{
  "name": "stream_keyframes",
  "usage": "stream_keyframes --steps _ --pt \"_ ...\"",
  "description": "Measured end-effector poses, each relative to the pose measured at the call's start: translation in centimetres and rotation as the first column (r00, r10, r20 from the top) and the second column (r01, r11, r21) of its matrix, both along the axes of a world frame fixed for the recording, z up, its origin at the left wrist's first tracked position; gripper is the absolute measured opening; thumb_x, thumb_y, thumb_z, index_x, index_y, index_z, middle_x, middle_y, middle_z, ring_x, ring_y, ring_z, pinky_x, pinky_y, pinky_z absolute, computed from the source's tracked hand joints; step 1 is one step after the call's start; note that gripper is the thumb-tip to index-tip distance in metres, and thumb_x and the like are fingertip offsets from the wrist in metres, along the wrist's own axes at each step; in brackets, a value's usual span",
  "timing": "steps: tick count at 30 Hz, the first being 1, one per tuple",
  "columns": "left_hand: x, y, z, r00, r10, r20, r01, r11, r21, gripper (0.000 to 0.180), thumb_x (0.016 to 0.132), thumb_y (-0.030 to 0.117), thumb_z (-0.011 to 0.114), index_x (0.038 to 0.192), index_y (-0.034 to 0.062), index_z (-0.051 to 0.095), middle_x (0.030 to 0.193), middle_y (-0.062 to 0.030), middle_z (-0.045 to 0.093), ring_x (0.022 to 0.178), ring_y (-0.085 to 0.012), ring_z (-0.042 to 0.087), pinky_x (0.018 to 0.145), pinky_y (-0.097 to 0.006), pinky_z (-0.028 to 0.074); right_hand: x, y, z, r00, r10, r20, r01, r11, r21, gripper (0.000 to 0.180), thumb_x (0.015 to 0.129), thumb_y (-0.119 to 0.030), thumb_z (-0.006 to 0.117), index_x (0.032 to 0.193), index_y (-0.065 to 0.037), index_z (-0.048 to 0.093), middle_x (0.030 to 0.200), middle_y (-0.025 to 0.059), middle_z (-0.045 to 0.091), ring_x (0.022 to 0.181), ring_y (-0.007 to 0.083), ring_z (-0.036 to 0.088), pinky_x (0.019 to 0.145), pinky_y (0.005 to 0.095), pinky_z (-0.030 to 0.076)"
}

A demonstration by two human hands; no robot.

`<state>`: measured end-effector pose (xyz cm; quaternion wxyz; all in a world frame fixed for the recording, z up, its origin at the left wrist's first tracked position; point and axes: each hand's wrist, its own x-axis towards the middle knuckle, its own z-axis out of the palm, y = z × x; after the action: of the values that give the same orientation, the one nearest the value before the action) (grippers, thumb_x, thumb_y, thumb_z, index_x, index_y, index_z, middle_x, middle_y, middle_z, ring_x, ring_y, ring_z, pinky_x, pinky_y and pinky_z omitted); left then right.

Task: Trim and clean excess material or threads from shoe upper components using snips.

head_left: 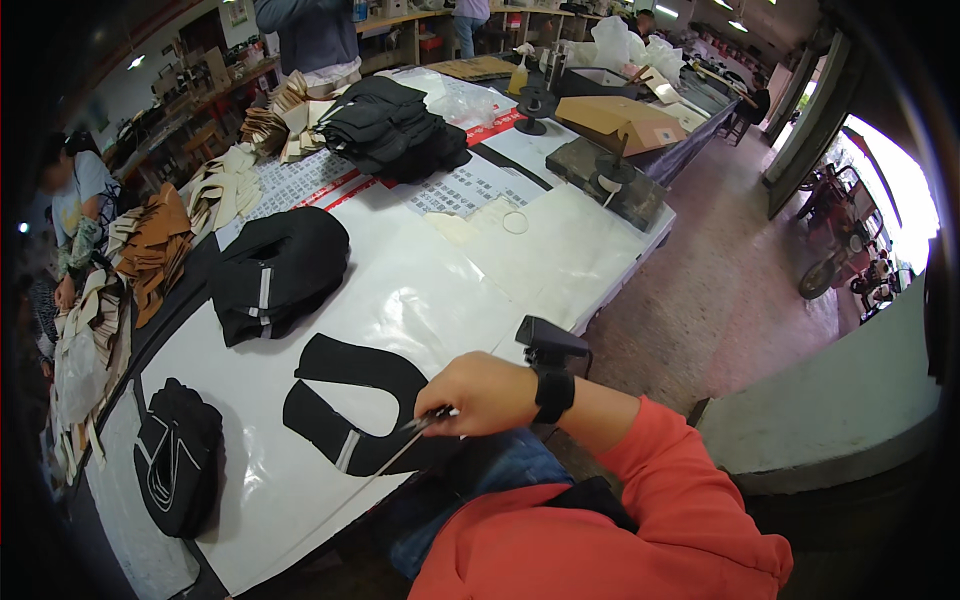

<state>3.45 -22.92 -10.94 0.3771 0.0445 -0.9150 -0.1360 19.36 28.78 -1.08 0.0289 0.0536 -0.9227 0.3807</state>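
My right hand (472,394) comes in from the right and is closed around a slim metal tool (437,414) with a dark grip. Fingers hide much of this tool, so its exact kind cannot be told. Its thin tip points down-left over a U-shaped black fabric piece (390,368), which lies flat on the white-covered table. A short pale strip crosses one arm of the U, and its near right part runs under my hand. On my right wrist sits a black strap (553,394) with a small dark device. My left hand is not in view.
Left of the U piece lie a stack of black pieces (285,270) and a smaller black bundle (180,460). More black fabric (395,125), brown pieces (158,250), black spools (536,105) and a cardboard box (622,122) lie farther off. Other people are around the table.
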Motion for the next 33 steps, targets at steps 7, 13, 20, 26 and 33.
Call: stream_keyframes --steps 7,13,20,26,33 --pt "-0.8 6.6 2.3 0.983 -0.182 -0.014 0.183 0.978 0.104 0.023 0.094 0.02 0.068 0.095 -0.0022 0.072 0.094 -0.0196 0.071 0.088 -0.0358 0.066 0.079 -0.042 0.055 0.0 6.7 -0.2 0.892 -0.429 -0.142 0.394 0.892 -0.219 0.012 0.088 -0.011 0.073 0.096 -0.002 0.07 0.084 0.0061 0.071 0.078 0.0116 0.065 0.073 0.0272 0.051" --pt "-3.0 13.3 2.6 0.875 -0.484 0.008 0.437 0.799 0.413 0.013 0.099 0.01 0.058 0.104 -0.001 0.063 0.113 -0.0125 0.065 0.103 -0.025 0.062 0.086 -0.033 0.05 1.4 9.9 1.5 0.649 -0.734 -0.202 0.697 0.68 -0.229 0.014 0.087 -0.014 0.073 0.093 -0.001 0.071 0.083 0.0086 0.072 0.077 0.0133 0.065 0.075 0.0295 0.052" --pt "1.4 21.6 1.6 0.589 -0.802 0.096 0.727 0.578 0.37 0.008 0.092 0.002 0.062 0.098 -0.0009 0.064 0.107 -0.0136 0.067 0.106 -0.0307 0.062 0.096 -0.039 0.047 1.1 14.2 1.1 0.587 -0.754 -0.294 0.743 0.647 -0.173 0.022 0.089 -0.023 0.071 0.099 -0.004 0.073 0.092 0.0123 0.073 0.084 0.0212 0.069 0.078 0.0326 0.053" --pt "6.1 25.9 -2.0 0.455 -0.849 0.267 0.846 0.506 0.166 0.007 0.084 0.005 0.067 0.091 0.0045 0.065 0.114 -0.0106 0.065 0.126 -0.0379 0.051 0.108 -0.052 0.035 -2.1 25.1 -1.7 0.485 -0.736 -0.473 0.865 0.482 0.137 0.021 0.089 -0.017 0.063 0.105 -0.011 0.074 0.117 0.0121 0.069 0.099 0.0336 0.067 0.086 0.0394 0.054" --pt "6.2 28.1 -2.5 0.565 -0.767 0.304 0.778 0.618 0.111 0.009 0.087 0.011 0.072 0.095 0.0123 0.071 0.114 -0.0063 0.068 0.121 -0.0366 0.057 0.111 -0.059 0.027 -10.3 38.1 -4.4 0.481 -0.831 -0.28 0.758 0.234 0.609 0.044 0.092 -0.009 0.052 0.132 -0.026 0.062 0.157 0.0092 0.037 0.123 0.0312 0.058 0.108 0.0593 0.036"
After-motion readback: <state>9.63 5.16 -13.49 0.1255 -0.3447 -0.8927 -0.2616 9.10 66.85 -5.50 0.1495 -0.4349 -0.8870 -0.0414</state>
